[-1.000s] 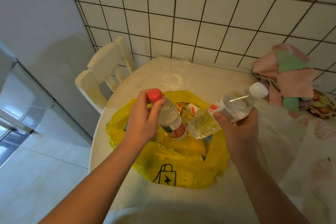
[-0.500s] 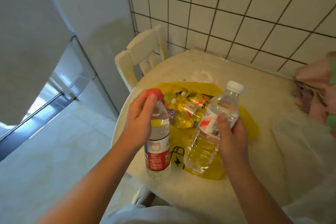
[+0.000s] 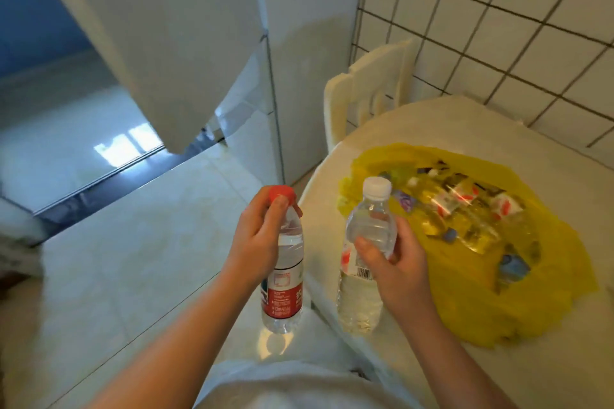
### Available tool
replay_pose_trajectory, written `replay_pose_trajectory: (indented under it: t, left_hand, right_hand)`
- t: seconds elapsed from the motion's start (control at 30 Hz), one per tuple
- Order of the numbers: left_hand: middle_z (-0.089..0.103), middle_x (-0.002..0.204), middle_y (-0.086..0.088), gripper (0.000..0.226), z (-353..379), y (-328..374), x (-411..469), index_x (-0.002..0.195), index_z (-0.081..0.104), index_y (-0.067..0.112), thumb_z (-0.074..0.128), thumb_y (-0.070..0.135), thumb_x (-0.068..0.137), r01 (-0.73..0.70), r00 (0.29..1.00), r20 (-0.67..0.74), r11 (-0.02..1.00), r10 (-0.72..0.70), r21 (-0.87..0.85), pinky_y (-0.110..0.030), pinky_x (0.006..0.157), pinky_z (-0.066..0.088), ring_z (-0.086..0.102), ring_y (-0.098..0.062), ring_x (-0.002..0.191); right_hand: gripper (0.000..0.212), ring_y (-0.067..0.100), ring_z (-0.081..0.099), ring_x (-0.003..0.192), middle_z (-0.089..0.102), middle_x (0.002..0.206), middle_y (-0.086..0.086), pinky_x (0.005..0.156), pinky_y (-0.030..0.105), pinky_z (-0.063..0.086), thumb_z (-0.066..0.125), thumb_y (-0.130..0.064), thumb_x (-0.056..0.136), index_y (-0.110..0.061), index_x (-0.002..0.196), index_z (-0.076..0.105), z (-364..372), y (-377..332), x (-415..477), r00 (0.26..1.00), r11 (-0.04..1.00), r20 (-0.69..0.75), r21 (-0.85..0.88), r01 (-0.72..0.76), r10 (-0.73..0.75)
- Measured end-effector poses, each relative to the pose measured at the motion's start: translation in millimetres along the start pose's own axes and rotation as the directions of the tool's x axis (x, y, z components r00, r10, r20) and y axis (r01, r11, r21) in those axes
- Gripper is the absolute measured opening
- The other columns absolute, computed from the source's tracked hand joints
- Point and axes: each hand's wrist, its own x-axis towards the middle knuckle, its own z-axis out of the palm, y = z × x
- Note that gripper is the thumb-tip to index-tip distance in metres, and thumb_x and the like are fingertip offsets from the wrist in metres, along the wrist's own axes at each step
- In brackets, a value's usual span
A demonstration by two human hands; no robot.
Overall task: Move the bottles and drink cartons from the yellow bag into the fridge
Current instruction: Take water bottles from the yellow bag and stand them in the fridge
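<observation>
**2 bottles in hand, fridge to my left**

Item 1: red-cap bottle [image 3: 282, 282], clear, red label low on the body. My left hand [image 3: 259, 236] grips it at the neck and shoulder, fingertips up at the cap. It hangs upright, cap up, just off the table [image 3: 498, 375] edge and over the floor [image 3: 133, 259].

Item 2: white-cap bottle [image 3: 365, 276], clear, barcode label at mid-body. My right hand [image 3: 395, 262] wraps its upper body, fingers curled round. It is upright too, top tipped slightly, with its base over the table's near-left edge.

Hands: apart, 1 bottle each. The 2 bottles are side by side and not touching.

Item 3: yellow bag [image 3: 465, 292], lying open on the table, right of both hands. More bottles and small cartons [image 3: 465, 209] lie inside on their sides. I cannot count them.

Item 4: fridge [image 3: 172, 43], which I take the tall white cabinet to be. It stands up and left of the hands, across a stretch of floor. No open compartment shows, and I cannot tell the door's state.

Also present: chair [image 3: 365, 86], white, between fridge and table.

Bearing for the coming move, as I judge it: both loads go left, away from the bag. The left hand is nearer the fridge, so item 1 leads. Both long axes are vertical, which suits standing them on a shelf. With both hands full, the door may need a freed finger.
</observation>
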Motion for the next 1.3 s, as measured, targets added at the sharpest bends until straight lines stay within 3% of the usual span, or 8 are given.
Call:
replay_pose_trajectory:
  t: [0.27, 0.43, 0.57, 0.77, 0.97, 1.17, 1.3]
  left_hand:
    - [0.068, 0.086, 0.002, 0.038, -168, -41, -11, 0.101, 0.062, 0.019, 0.041, 0.049, 0.092, 0.026, 0.988, -0.153, 0.997, -0.015, 0.066, -0.031, 0.066, 0.057, 0.067, -0.018, 0.078]
    - [0.068, 0.087, 0.001, 0.035, -279, -67, -22, 0.101, 0.061, 0.02, 0.042, 0.048, 0.093, 0.074, 0.965, -0.257, 0.995, -0.055, 0.067, -0.032, 0.069, 0.057, 0.067, -0.018, 0.081]
    - [0.068, 0.087, 0.002, 0.032, -353, -80, -33, 0.101, 0.06, 0.019, 0.043, 0.045, 0.094, 0.111, 0.933, -0.349, 0.993, -0.088, 0.046, -0.03, 0.068, 0.057, 0.067, -0.016, 0.079]
    - [0.067, 0.088, 0.008, 0.042, -432, -94, -34, 0.104, 0.058, 0.019, 0.043, 0.055, 0.09, 0.173, 0.863, -0.485, 0.985, -0.139, 0.025, -0.023, 0.069, 0.055, 0.067, -0.016, 0.083]
    - [0.068, 0.09, 0.01, 0.042, -490, -113, -2, 0.105, 0.058, 0.026, 0.04, 0.059, 0.088, 0.224, 0.788, -0.592, 0.974, -0.168, 0.022, -0.027, 0.074, 0.057, 0.067, -0.017, 0.087]
    - [0.067, 0.088, 0.011, 0.03, -553, -122, 69, 0.101, 0.058, 0.027, 0.041, 0.05, 0.093, 0.262, 0.72, -0.676, 0.964, -0.157, 0.054, -0.029, 0.077, 0.056, 0.066, -0.014, 0.086]
    - [0.067, 0.087, 0.007, 0.038, -593, -122, 123, 0.098, 0.059, 0.024, 0.042, 0.057, 0.09, 0.257, 0.665, -0.736, 0.964, -0.127, 0.066, -0.043, 0.083, 0.056, 0.066, -0.017, 0.085]
  right_hand:
    - [0.054, 0.007, 0.066, 0.09, 0.067, 0.096, -0.016, 0.069, 0.024, 0.057, 0.073, -0.052, 0.062, -0.032, 0.11, 0.059, 163, 8, -20, 0.981, 0.994, 0.192, -0.109, 0.008, 0.014]
    - [0.049, 0.009, 0.067, 0.093, 0.067, 0.098, -0.012, 0.07, 0.023, 0.056, 0.084, -0.024, 0.068, -0.029, 0.11, 0.059, 276, 15, -32, 0.954, 0.997, 0.299, -0.08, -0.001, 0.025]
    - [0.053, 0.007, 0.065, 0.098, 0.066, 0.101, -0.013, 0.074, 0.024, 0.057, 0.088, -0.021, 0.07, -0.026, 0.112, 0.057, 351, 16, -34, 0.916, 0.994, 0.4, -0.107, 0.011, 0.033]
    - [0.063, 0.006, 0.063, 0.102, 0.064, 0.11, -0.01, 0.077, 0.021, 0.057, 0.078, -0.048, 0.059, -0.028, 0.114, 0.054, 446, 8, -17, 0.864, 0.989, 0.503, -0.134, 0.056, 0.019]
    - [0.069, 0.013, 0.061, 0.108, 0.061, 0.116, -0.005, 0.084, 0.029, 0.059, 0.076, -0.05, 0.06, -0.024, 0.119, 0.05, 537, 15, 26, 0.799, 0.986, 0.601, -0.141, 0.083, 0.019]
    - [0.069, 0.008, 0.06, 0.107, 0.058, 0.115, -0.011, 0.081, 0.019, 0.057, 0.074, -0.053, 0.063, -0.027, 0.122, 0.047, 646, 21, 94, 0.736, 0.989, 0.677, -0.101, 0.108, -0.011]
    - [0.07, 0.005, 0.059, 0.106, 0.055, 0.114, -0.019, 0.075, 0.009, 0.051, 0.07, -0.062, 0.064, -0.032, 0.122, 0.044, 721, 21, 141, 0.696, 0.992, 0.718, -0.068, 0.109, -0.027]
